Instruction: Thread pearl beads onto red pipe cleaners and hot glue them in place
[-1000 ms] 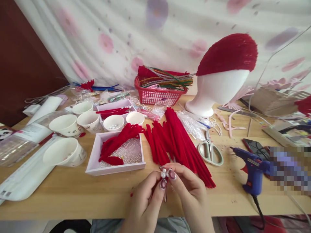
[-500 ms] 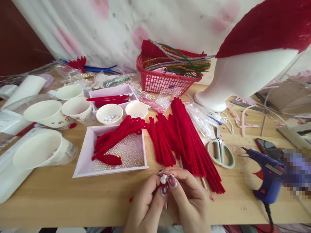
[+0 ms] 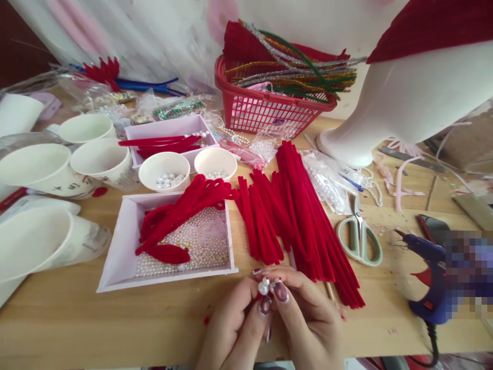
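My left hand (image 3: 234, 329) and my right hand (image 3: 308, 318) meet at the near edge of the wooden table (image 3: 115, 324). Together their fingertips pinch a small cluster of white pearl beads (image 3: 265, 285) on a thin wire. Just beyond the hands lies a pile of red pipe cleaners (image 3: 296, 216). To the left is a pale shallow tray (image 3: 115, 270) with small pearls and bent red pipe cleaners in it.
Paper cups (image 3: 103, 162) and two small bowls of beads (image 3: 164, 172) stand at the left. A red basket (image 3: 265, 110) of coloured pipe cleaners and a white mannequin head (image 3: 408, 103) are behind. Scissors (image 3: 360, 236) and a blue glue gun (image 3: 427, 277) lie right.
The camera has moved closer and lower, so everything looks larger. Both hands stay together on the pearl cluster, with only small finger movement.
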Demonstrator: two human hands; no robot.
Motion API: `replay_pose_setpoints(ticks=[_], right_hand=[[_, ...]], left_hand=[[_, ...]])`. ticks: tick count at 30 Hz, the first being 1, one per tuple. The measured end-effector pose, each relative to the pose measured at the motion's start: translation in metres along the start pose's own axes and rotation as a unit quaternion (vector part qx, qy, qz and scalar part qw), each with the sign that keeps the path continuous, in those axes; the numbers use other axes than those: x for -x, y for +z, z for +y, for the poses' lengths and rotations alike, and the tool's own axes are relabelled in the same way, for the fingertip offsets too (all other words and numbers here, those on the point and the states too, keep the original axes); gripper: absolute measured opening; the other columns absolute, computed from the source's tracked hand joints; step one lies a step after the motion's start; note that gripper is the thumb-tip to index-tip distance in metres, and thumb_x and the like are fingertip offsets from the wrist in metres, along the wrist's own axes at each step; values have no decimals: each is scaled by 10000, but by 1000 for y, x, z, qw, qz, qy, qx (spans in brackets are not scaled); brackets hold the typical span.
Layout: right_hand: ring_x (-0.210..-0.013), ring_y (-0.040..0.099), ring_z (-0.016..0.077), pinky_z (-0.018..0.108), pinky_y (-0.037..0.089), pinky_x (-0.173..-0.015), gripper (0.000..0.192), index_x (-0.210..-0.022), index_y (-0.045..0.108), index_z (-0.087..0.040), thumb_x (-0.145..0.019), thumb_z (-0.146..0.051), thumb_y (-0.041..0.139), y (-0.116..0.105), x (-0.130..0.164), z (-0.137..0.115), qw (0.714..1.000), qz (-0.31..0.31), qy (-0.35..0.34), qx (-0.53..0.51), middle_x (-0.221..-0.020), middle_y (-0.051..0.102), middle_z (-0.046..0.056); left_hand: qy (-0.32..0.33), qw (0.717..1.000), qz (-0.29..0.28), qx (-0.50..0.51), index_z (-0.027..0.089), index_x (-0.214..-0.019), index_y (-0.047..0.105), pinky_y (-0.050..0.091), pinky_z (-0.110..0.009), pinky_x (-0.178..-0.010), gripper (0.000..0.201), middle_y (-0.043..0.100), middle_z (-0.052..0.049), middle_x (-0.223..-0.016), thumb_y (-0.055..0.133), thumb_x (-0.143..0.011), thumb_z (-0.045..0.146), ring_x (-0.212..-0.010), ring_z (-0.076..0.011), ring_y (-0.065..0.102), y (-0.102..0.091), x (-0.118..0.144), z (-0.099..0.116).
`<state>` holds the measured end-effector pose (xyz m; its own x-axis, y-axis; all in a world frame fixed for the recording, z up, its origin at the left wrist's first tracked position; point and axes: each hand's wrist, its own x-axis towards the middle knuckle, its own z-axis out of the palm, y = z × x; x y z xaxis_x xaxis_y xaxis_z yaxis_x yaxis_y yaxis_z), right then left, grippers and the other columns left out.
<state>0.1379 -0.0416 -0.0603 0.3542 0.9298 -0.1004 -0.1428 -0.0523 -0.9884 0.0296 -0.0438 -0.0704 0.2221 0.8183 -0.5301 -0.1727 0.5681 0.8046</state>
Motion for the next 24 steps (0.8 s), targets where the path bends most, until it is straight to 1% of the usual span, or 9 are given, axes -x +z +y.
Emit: replay_pose_setpoints(ticks=[2, 4, 6, 7, 9, 11, 17, 20, 24], right_hand=[[-853, 755, 158, 197, 617, -782, 142, -1004, 843, -373, -903, -463, 797, -1, -1, 0, 1000, -21, -10, 0, -941, 820, -2], [-870, 747, 157, 200, 616, -803, 118, -999, 838, -369, -916, -438, 789, -4, -2, 1, 999, -35, -22, 7, -941, 814, -5], [-907, 745, 148, 193, 612, -838, 82, -998, 828, -371, -952, -365, 761, -8, -4, 3, 997, -57, -36, 25, -957, 813, -20], [-927, 743, 140, 187, 609, -856, 109, -1019, 821, -379, -967, -321, 745, -10, -5, 3, 996, -73, -45, 36, -973, 813, -30], [-956, 742, 126, 181, 603, -885, 188, -1063, 805, -398, -983, -251, 720, -13, -7, 4, 992, -102, -58, 49, -1005, 813, -48], [-967, 741, 120, 181, 602, -896, 225, -1075, 796, -406, -987, -218, 708, -15, -8, 4, 991, -112, -60, 46, -1011, 810, -58], [-968, 751, 143, 210, 622, -877, 198, -1062, 803, -394, -988, -233, 712, -14, -9, 3, 991, -114, -52, 43, -1015, 814, -35], [-966, 761, 154, 214, 623, -883, 137, -1064, 819, -393, -981, -328, 731, -10, -4, 2, 995, -84, -44, 29, -1016, 827, -21], [-906, 783, 149, 176, 614, -830, 153, -1041, 831, -365, -942, -456, 758, -2, 5, -3, 998, -2, 33, -45, -1016, 841, -8]], left_hand=[[8, 1000, -2, -1, 229, -1129, 801, 558, -299, -721, 443, 723, -89, -806, 712, -875, 581, -852, -277, 675, 1, 0, 1], [19, 1000, 4, 6, 228, -1138, 801, 576, -325, -772, 444, 750, -116, -898, 706, -880, 575, -928, -302, 688, 2, 1, 1], [28, 999, 9, 13, 225, -1139, 805, 586, -346, -811, 427, 763, -132, -954, 698, -891, 556, -948, -311, 697, 4, 2, 0], [31, 999, 9, 15, 224, -1138, 807, 588, -353, -822, 420, 766, -135, -963, 694, -896, 548, -943, -311, 701, 4, 2, 0], [33, 999, 4, 10, 222, -1139, 808, 592, -356, -824, 413, 769, -134, -950, 687, -903, 540, -920, -304, 706, 4, 2, 1], [35, 999, -4, -6, 221, -1137, 809, 593, -350, -811, 415, 768, -128, -917, 681, -908, 543, -888, -291, 704, 3, 1, 4], [55, 998, -18, -25, 220, -1085, 823, 562, -328, -755, 399, 737, -92, -799, 657, -926, 547, -791, -261, 677, 2, -3, 10], [63, 997, -21, -39, 221, -1042, 825, 539, -316, -725, 388, 700, -68, -730, 652, -929, 550, -734, -242, 652, 1, -4, 11], [62, 996, -28, -53, 234, -985, 824, 517, -305, -702, 374, 646, -42, -661, 650, -928, 561, -666, -217, 611, 0, -3, 12]])
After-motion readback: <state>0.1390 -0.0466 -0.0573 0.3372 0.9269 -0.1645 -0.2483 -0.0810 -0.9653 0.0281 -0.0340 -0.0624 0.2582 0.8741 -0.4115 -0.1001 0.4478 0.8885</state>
